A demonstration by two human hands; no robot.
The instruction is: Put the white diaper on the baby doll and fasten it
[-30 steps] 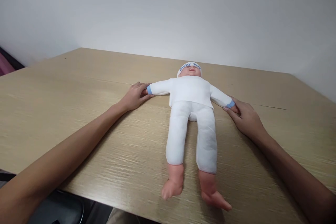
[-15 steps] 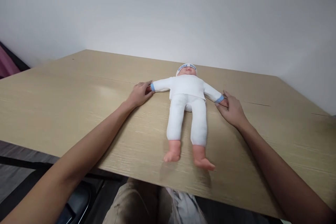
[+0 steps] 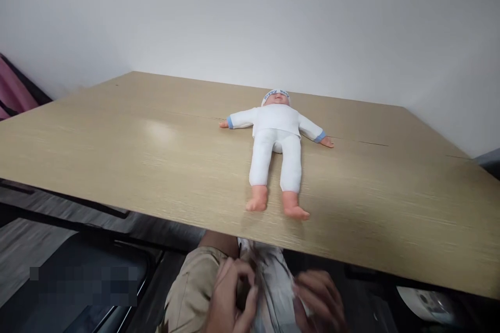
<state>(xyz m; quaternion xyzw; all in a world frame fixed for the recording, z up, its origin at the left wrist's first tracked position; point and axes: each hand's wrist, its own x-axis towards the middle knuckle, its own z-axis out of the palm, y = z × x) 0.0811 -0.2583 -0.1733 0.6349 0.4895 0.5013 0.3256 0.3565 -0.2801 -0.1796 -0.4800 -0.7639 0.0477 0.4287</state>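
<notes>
The doll (image 3: 278, 119) lies face up on the worktop (image 3: 117, 161), arms outspread — its hands, gripped a second ago, are free; the left hand (image 3: 234, 296) and right hand (image 3: 318, 299) have dropped nearer than the doll's feet, past the edge, above the lap; left fingers curl loosely, right fingers blur, and I cannot tell whether either holds the pale crumpled material (image 3: 273, 283) there; a plain wall (image 3: 250, 26) rises beyond the doll's head; left of the doll — lower down — stands a black chair (image 3: 89, 255).
</notes>
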